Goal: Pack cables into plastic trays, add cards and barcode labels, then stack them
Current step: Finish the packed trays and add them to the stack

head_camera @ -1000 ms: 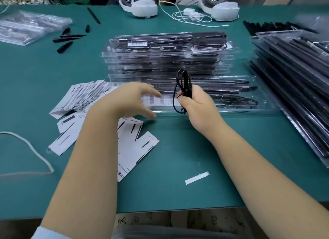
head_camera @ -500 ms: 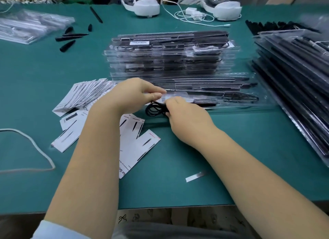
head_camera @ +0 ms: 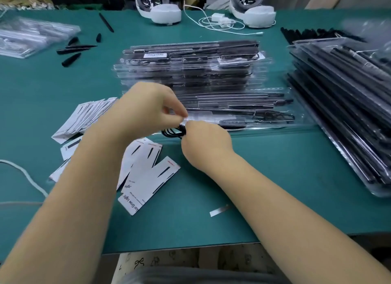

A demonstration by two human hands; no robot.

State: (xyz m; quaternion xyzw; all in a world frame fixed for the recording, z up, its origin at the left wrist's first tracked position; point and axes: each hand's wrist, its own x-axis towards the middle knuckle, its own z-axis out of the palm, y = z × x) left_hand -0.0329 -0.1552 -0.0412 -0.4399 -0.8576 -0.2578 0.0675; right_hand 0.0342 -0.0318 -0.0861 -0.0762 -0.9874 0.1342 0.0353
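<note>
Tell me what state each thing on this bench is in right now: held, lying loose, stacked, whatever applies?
Left hand: fingers curled, pinching at the cable coil.
Right hand: gripping the coil.
Black cable coil: bundled, held at the near edge of the front tray.
Front tray: flat on the mat, partly filled.
Tray stack: piled behind it.
Cards: loose, fanned on the mat.
Label strip: lying alone.

Coiled black cable [head_camera: 174, 132] brought down from upright to the near edge of the clear tray [head_camera: 275, 126].
Lowered by right hand [head_camera: 204, 145] and laid flat; left hand [head_camera: 148, 110] lifted off the tray, fingertips now pinching at the coil.
</note>
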